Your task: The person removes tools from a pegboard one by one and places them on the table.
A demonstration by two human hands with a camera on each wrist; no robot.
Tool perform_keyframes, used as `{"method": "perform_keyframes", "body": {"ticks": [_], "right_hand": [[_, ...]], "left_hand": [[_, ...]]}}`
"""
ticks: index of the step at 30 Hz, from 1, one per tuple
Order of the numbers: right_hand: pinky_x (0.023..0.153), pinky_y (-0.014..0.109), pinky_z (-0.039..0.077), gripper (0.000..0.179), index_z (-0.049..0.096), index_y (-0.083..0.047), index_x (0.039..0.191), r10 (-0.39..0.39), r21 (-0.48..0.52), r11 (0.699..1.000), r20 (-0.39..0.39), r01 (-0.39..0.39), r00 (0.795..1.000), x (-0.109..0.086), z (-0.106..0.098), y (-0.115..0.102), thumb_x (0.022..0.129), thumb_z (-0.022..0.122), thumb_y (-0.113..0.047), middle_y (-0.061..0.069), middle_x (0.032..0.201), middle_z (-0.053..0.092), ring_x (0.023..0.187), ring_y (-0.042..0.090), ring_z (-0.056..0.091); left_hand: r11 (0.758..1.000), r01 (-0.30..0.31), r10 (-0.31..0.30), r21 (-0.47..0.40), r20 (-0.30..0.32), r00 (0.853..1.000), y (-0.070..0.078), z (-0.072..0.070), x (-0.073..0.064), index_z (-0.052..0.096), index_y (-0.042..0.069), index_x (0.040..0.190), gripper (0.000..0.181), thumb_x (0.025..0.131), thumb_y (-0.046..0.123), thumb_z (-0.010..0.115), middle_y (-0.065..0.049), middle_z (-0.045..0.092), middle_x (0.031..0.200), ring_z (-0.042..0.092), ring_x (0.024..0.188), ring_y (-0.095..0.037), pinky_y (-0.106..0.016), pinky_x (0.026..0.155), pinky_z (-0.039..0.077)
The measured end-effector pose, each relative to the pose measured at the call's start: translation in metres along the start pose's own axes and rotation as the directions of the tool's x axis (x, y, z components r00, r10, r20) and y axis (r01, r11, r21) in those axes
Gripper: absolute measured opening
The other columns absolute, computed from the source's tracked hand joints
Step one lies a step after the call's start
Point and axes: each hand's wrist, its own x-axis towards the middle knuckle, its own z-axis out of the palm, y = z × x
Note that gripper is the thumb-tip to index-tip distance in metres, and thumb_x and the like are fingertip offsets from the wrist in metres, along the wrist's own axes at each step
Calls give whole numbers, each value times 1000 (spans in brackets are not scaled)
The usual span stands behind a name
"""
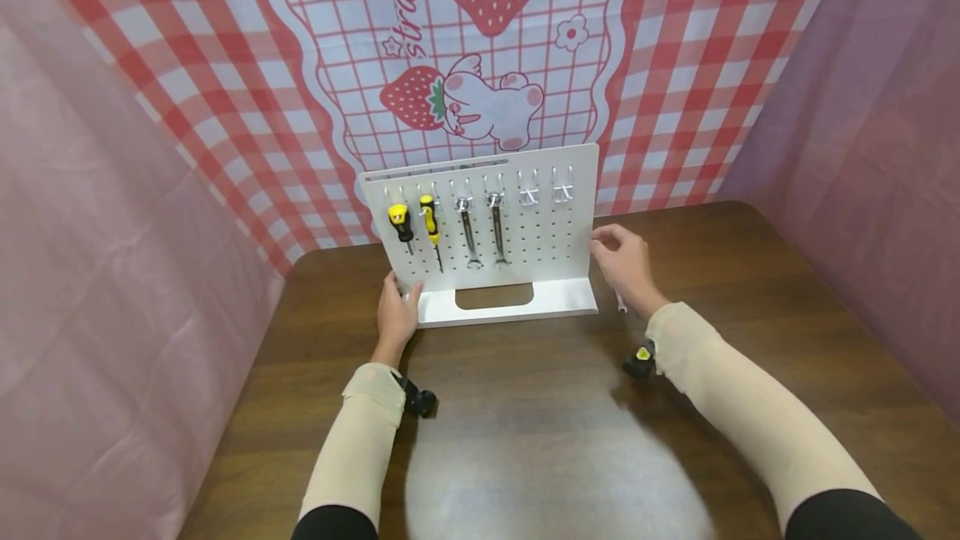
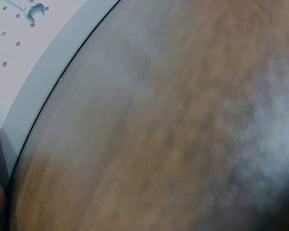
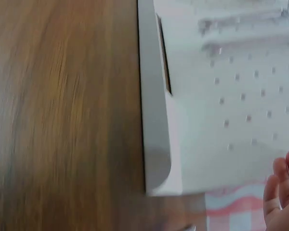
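Note:
A white pegboard [image 1: 558, 232] stands upright on its base on the table. My left hand [image 1: 396, 315] grips its lower left edge, thumb over the front face; only part of that hand shows in the left wrist view. From the board's hooks hang a stubby yellow-and-black screwdriver [image 1: 401, 222], a longer screwdriver [image 1: 431, 219] and two wrenches, the left wrench [image 1: 468, 236] and the right wrench [image 1: 498, 232]. My right hand [image 1: 626, 263] is at the board's right edge, fingers loosely bent with nothing visible between them.
Two more clear hooks, one hook [image 1: 528, 193] and another hook [image 1: 562, 190], are on the board's right side. A small pale object [image 1: 622, 303] lies on the brown table [image 1: 525, 423] under my right wrist. Behind hangs a red-checked strawberry cloth [image 1: 667, 65]; pink curtains flank both sides.

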Motion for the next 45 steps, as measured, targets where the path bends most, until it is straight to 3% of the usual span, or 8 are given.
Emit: {"method": "perform_keyframes", "body": {"ticks": [7,13,23,32,45], "right_hand": [[79,27,51,21,71,2,111,-73,107,992,70,65,995,2,27,-24,96,68,-12,16,105,70,94,22,62],[96,42,53,25,68,5,118,-74,188,981,171,41,982,8,52,-43,95,68,-5,21,113,69,106,31,65],[99,38,52,35,63,4,128,-86,273,962,261,13,962,15,85,-61,94,68,0,21,118,69,112,34,65],[96,38,53,38,63,3,129,-31,270,962,275,-46,961,19,100,-68,92,70,-1,20,115,69,108,33,66],[78,30,56,21,70,6,109,-24,243,969,292,-50,956,15,114,-77,93,71,-7,16,100,68,88,22,62]], "left_hand": [[1000,8,-8,5,3,1000,-1,0,2,32,-1,152,67,103,36,58,-26,47,147,45,135,-38,-47,115,33],[1000,13,-13,17,7,1000,-1,0,1,32,0,152,66,103,36,58,-26,46,147,45,136,-37,-46,115,33],[1000,9,-9,7,2,1000,-1,0,0,33,-1,151,65,103,35,58,-26,47,146,46,135,-37,-47,115,33],[1000,14,-14,-3,7,1000,2,0,1,32,1,152,66,103,35,58,-25,46,148,44,137,-37,-47,115,33],[1000,3,-3,-5,-9,1000,2,1,-2,34,-2,151,65,102,32,61,-27,49,144,47,134,-39,-49,113,34]]}}
